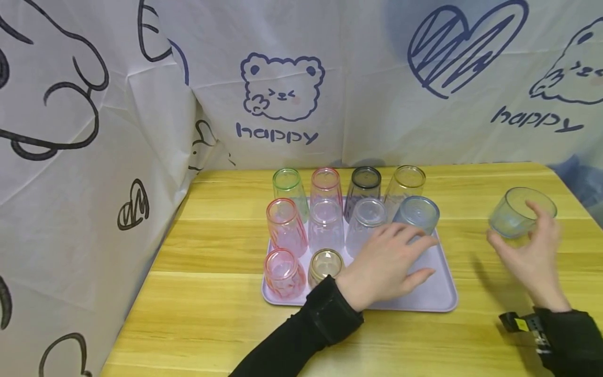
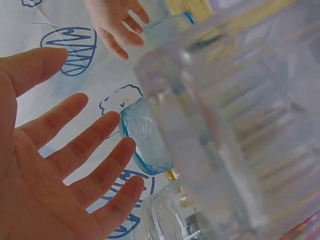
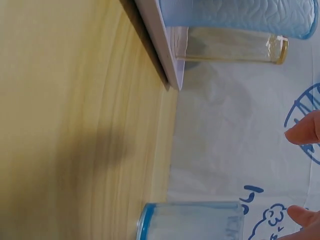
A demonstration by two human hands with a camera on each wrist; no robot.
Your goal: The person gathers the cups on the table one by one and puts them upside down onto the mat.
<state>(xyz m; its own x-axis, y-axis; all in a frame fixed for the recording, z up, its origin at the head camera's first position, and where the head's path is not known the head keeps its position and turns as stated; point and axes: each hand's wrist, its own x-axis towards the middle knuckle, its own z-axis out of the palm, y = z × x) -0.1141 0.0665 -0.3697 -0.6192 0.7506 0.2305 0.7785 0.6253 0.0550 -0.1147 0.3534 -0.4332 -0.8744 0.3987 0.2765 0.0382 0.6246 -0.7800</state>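
Observation:
My left hand (image 1: 383,262) reaches over the tray's right half with fingers spread and nothing in its grasp. Its fingertips are right beside an upturned blue glass (image 2: 147,135), which also shows in the head view (image 1: 416,212). Close to that hand's wrist camera looms a blurred clear glass (image 2: 235,125). Over on the right, my right hand (image 1: 532,248) has thumb and fingers apart around the outline of a pale blue glass (image 1: 513,214). In the right wrist view this glass (image 3: 192,220) stands mouth up on the table, with the fingertips (image 3: 305,132) above its rim.
The light purple tray (image 1: 445,293) carries several upturned glasses in rows, among them a green one (image 1: 288,191), a black one (image 1: 365,188), a red one (image 1: 286,225) and a short amber one (image 1: 326,264). A patterned cloth (image 1: 367,104) hangs behind the wooden table (image 1: 202,314).

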